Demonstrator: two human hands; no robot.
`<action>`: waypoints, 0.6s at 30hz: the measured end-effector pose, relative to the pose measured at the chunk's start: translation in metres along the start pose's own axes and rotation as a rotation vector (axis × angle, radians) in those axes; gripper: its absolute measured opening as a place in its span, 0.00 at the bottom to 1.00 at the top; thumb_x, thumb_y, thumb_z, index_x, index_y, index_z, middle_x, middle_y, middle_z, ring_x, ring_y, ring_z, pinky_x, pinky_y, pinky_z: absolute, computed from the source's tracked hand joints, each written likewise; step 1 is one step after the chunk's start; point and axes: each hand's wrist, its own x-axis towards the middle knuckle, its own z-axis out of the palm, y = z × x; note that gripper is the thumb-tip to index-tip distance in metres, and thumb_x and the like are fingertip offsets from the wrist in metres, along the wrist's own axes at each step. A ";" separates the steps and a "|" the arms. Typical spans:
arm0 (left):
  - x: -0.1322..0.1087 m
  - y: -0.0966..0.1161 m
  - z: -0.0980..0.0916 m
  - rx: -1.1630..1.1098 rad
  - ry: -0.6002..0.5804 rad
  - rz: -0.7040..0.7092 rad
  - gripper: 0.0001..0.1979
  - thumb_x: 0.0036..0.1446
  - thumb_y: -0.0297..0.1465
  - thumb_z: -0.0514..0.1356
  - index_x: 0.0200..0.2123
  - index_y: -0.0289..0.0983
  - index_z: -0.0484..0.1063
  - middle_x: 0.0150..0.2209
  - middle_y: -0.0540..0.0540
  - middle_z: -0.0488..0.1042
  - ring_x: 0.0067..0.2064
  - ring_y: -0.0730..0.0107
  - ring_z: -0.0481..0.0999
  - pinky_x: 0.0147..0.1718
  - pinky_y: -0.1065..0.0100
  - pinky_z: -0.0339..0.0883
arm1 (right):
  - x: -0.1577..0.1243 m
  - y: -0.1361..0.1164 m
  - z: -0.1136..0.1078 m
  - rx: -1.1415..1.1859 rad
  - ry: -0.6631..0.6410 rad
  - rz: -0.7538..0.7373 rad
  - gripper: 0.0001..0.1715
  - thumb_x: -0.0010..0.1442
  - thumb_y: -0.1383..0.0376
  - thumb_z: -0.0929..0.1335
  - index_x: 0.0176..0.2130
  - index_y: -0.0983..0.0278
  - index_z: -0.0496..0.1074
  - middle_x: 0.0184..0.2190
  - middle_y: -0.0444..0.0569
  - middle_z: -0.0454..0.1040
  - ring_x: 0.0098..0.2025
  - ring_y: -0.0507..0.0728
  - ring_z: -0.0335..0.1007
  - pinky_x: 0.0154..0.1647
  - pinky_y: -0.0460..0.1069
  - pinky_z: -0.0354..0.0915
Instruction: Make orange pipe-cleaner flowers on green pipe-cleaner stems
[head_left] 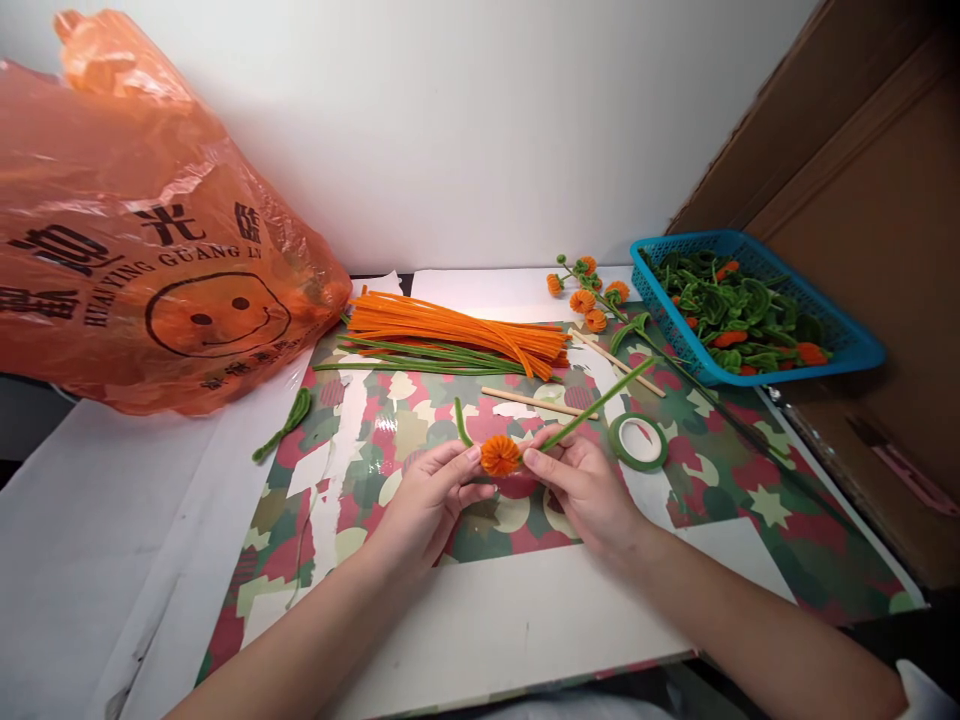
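Between my two hands is a small round orange pipe cleaner flower [500, 456] with ridged loops. My left hand [427, 490] pinches its left side between thumb and fingers, where a short green end stands up. A long green pipe cleaner [600, 403] slants up to the right from my right hand [585, 485], whose thumb and fingers are closed on it beside the flower. Behind the hands lie a bundle of orange pipe cleaners [457, 325] and several green pipe cleaners [427, 357]. A roll of green tape [616, 440] is near my right hand.
Thin wooden sticks [540, 403] lie behind my hands. A finished stem of orange flowers [582, 300] rests at the back, near a blue basket [847, 345] of green and orange pieces. An orange plastic bag [172, 230] stands left, with a green leaf piece [283, 425] in front.
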 end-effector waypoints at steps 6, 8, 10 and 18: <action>-0.002 -0.003 -0.001 -0.172 -0.106 -0.095 0.13 0.46 0.35 0.70 0.28 0.34 0.71 0.23 0.52 0.68 0.24 0.81 0.66 0.22 0.79 0.63 | 0.001 0.001 -0.001 0.168 -0.145 0.191 0.20 0.41 0.62 0.79 0.29 0.63 0.67 0.25 0.38 0.74 0.29 0.48 0.73 0.36 0.44 0.68; -0.004 -0.005 0.000 -0.212 -0.164 -0.115 0.14 0.45 0.36 0.70 0.26 0.34 0.69 0.20 0.54 0.64 0.22 0.82 0.62 0.21 0.79 0.59 | -0.001 -0.001 0.001 0.213 -0.195 0.247 0.21 0.41 0.63 0.79 0.29 0.63 0.66 0.24 0.37 0.73 0.26 0.46 0.71 0.34 0.43 0.67; -0.006 -0.005 0.001 -0.207 -0.232 -0.129 0.15 0.47 0.36 0.69 0.24 0.34 0.67 0.17 0.55 0.58 0.21 0.82 0.58 0.20 0.79 0.56 | -0.004 -0.003 0.003 0.244 -0.253 0.290 0.21 0.42 0.64 0.79 0.28 0.63 0.66 0.22 0.36 0.71 0.23 0.44 0.69 0.32 0.41 0.66; -0.009 0.002 0.000 0.017 -0.302 -0.143 0.18 0.46 0.42 0.68 0.22 0.34 0.67 0.14 0.55 0.59 0.18 0.82 0.56 0.19 0.77 0.53 | -0.008 -0.007 0.004 0.061 -0.357 0.114 0.19 0.43 0.60 0.78 0.26 0.63 0.66 0.21 0.38 0.72 0.21 0.47 0.67 0.24 0.43 0.65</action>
